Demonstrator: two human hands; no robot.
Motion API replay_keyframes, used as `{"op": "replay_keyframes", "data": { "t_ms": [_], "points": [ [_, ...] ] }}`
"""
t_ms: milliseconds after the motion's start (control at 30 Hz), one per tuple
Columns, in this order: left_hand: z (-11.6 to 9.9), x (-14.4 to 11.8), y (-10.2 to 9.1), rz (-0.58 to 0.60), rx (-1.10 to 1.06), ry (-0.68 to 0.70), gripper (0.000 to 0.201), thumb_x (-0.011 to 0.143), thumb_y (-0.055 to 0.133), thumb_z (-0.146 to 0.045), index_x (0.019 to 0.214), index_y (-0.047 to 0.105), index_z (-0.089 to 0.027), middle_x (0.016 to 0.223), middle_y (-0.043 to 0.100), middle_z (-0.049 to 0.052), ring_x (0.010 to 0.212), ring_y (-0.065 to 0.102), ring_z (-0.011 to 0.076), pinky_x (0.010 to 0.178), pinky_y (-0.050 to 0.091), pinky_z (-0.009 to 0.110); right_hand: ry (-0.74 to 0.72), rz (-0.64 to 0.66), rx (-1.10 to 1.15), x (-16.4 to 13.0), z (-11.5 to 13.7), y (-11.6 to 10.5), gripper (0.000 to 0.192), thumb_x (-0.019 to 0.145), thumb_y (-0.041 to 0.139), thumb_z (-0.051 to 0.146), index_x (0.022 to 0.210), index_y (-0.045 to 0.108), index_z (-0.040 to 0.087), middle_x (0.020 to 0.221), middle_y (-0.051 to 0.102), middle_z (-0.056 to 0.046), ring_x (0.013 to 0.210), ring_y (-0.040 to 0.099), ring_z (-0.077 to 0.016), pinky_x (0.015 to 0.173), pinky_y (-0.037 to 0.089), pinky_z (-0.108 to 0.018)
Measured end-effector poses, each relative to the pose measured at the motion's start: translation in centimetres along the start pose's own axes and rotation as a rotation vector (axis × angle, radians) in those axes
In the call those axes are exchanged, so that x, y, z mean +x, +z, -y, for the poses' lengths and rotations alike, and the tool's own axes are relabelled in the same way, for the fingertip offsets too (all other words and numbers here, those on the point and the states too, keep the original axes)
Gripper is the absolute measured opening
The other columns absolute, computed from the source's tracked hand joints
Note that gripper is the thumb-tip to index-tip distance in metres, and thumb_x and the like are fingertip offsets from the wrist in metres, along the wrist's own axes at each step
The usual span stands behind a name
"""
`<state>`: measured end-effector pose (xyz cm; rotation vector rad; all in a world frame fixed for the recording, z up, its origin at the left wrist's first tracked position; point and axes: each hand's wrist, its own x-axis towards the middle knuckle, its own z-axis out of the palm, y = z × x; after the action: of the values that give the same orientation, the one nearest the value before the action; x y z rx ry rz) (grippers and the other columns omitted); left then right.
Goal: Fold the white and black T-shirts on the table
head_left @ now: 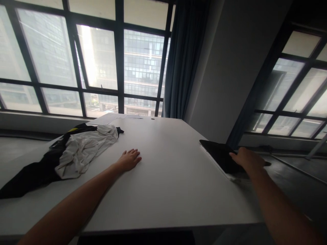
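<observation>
Tablet (221, 157), seemingly, at three o'clock is pinned flat under the right hand (246, 159); left hand (130, 159) is spread on the desk (173, 177), bracing.

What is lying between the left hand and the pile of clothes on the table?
Nothing visible. The left hand rests flat on the white table, and only bare tabletop separates it from the white garment of the pile.

- A broad bare stretch of the desk (173, 177) is left open between the two hands.
- The left side is blocked by a heap of white and black clothes (76, 149).
- The right edge is taken up by a dark tablet (219, 154).
- Papers (112, 118) are laid at the far edge.
</observation>
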<state>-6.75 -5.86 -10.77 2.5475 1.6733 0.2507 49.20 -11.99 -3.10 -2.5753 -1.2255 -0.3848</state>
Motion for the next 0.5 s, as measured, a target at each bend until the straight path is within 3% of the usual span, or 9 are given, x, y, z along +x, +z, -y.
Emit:
{"op": "replay_keyframes", "data": {
  "t_ms": [100,167,233,367,500],
  "points": [
    [0.0,-0.2,-0.1,0.007,-0.01,0.001,0.055,0.099,0.03,-0.049,0.144,0.046,-0.02,0.159,0.034,0.013,0.148,0.026,0.0265,0.118,0.02,0.054,-0.264,0.002,-0.063,-0.1,4.0,0.6,0.054,0.087,0.057,0.054,0.121,0.065,0.012,0.118,0.064,-0.023,0.11,0.061,-0.0393,0.087,0.048,-0.052],
    [0.0,-0.4,-0.2,0.017,-0.026,0.007,0.054,0.099,0.031,-0.05,0.143,0.047,-0.023,0.159,0.034,0.011,0.148,0.026,0.0256,0.118,0.019,0.054,-0.327,0.059,-0.081,-0.2,5.3,2.4,0.066,0.084,0.059,0.058,0.132,0.058,0.013,0.128,0.06,-0.023,0.116,0.058,-0.0399,0.091,0.047,-0.053],
    [0.2,-0.4,-0.4,0.006,-0.042,0.023,0.051,0.098,0.035,-0.051,0.139,0.053,-0.027,0.157,0.039,0.009,0.147,0.029,0.0245,0.118,0.022,0.051,-0.307,0.135,-0.09,-0.2,5.4,4.9,0.072,0.083,0.059,0.057,0.14,0.051,0.013,0.134,0.056,-0.023,0.12,0.056,-0.0405,0.092,0.047,-0.054],
    [1.9,0.0,-2.1,-0.115,-0.049,-0.067,0.043,0.094,0.045,-0.051,0.125,0.064,-0.029,0.143,0.057,0.007,0.132,0.051,0.024,0.112,0.035,0.042,-0.287,0.177,-0.076,0.6,4.3,8.6,0.057,0.092,0.046,0.041,0.14,0.051,0.012,0.135,0.057,-0.023,0.116,0.06,-0.0393,0.089,0.049,-0.053],
    [6.2,-0.6,-4.5,-0.282,-0.022,-0.335,0.041,0.096,0.04,-0.038,0.122,0.066,-0.019,0.131,0.064,0.016,0.122,0.056,0.0347,0.107,0.033,0.056,-0.361,0.196,-0.067,1.4,3.5,9.3,0.054,0.089,0.046,0.028,0.139,0.052,0.008,0.131,0.06,-0.022,0.113,0.063,-0.0366,0.091,0.05,-0.047]
  ]
}}
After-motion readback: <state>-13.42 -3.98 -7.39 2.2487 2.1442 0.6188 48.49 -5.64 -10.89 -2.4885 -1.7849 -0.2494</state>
